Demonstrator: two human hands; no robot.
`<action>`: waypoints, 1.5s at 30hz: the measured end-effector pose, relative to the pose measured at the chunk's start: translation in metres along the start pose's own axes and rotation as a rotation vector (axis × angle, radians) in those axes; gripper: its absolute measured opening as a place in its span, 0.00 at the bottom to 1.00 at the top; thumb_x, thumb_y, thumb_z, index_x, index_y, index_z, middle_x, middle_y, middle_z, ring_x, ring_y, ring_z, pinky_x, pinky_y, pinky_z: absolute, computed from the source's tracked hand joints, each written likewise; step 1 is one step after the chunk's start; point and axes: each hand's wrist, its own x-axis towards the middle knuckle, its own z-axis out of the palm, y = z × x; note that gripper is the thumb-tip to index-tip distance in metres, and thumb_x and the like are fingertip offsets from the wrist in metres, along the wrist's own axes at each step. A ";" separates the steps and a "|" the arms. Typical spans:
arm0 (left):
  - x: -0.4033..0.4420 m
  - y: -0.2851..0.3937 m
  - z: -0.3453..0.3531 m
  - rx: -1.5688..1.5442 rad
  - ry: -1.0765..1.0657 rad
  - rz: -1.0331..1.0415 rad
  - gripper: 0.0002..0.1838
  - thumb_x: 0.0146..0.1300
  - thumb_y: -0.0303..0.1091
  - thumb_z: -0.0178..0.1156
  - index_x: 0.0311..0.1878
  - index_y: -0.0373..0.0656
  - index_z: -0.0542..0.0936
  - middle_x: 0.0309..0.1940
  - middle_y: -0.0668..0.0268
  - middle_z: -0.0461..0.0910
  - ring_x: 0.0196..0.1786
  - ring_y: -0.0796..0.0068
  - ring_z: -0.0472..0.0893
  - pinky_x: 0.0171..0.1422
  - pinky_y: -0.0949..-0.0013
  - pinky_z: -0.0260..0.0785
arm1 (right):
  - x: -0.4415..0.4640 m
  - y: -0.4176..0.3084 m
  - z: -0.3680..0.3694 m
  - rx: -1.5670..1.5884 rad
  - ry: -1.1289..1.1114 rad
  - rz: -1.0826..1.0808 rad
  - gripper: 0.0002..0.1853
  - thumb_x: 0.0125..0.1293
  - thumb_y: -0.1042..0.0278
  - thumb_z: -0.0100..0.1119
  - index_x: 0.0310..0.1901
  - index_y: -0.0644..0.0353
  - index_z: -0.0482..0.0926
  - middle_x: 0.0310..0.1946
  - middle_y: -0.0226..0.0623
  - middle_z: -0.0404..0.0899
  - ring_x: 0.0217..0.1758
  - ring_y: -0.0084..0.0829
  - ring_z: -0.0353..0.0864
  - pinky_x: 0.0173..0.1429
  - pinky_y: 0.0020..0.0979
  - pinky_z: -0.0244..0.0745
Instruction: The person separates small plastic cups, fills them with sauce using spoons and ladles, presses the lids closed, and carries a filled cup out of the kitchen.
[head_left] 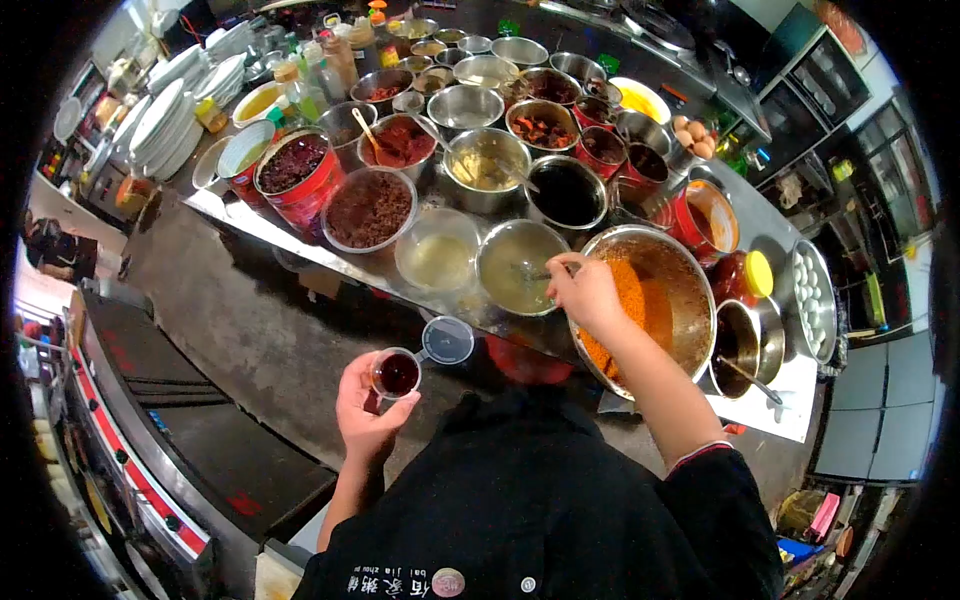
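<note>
In my left hand (362, 412) is a small clear sauce cup (398, 374) with dark red-brown liquid inside. Its hinged lid (447, 340) hangs open to the right. My right hand (584, 291) pinches the thin handle of what looks like a spoon (536, 275), whose lower end dips into a bowl of cloudy, pale liquid (515, 262). Just right of that hand stands a large steel bowl (690, 300) with orange granular seasoning (628, 290). A second bowl of pale liquid (437, 250) sits to the left, beside a tub of dark brown minced paste (369, 208).
Many steel bowls of sauces and a bowl of black liquid (566, 192) crowd the steel counter (440, 297). Stacked white plates (165, 135) stand far left. Eggs (693, 137) and a yellow-lidded jar (745, 277) are on the right. A ladle (750, 380) leans in a pot.
</note>
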 end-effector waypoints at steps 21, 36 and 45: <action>-0.001 0.010 0.017 0.086 0.063 0.103 0.32 0.43 0.15 0.65 0.54 0.36 0.67 0.49 0.59 0.74 0.51 0.69 0.75 0.58 0.67 0.67 | 0.029 0.004 -0.008 -0.066 -0.042 -0.160 0.11 0.61 0.65 0.53 0.32 0.65 0.80 0.23 0.54 0.77 0.30 0.53 0.78 0.36 0.41 0.75; 0.049 0.003 0.019 0.104 0.081 0.175 0.31 0.44 0.13 0.63 0.55 0.34 0.66 0.49 0.59 0.74 0.53 0.70 0.75 0.59 0.68 0.66 | 0.036 0.008 -0.021 -0.114 -0.188 -0.218 0.11 0.63 0.66 0.53 0.36 0.67 0.78 0.19 0.41 0.78 0.21 0.31 0.76 0.28 0.29 0.72; 0.144 0.015 -0.035 0.139 -0.273 0.101 0.32 0.46 0.16 0.65 0.56 0.34 0.65 0.51 0.60 0.72 0.54 0.71 0.73 0.60 0.68 0.66 | 0.011 -0.011 0.005 0.087 0.068 0.122 0.11 0.65 0.66 0.53 0.38 0.67 0.78 0.17 0.37 0.78 0.18 0.24 0.76 0.25 0.27 0.71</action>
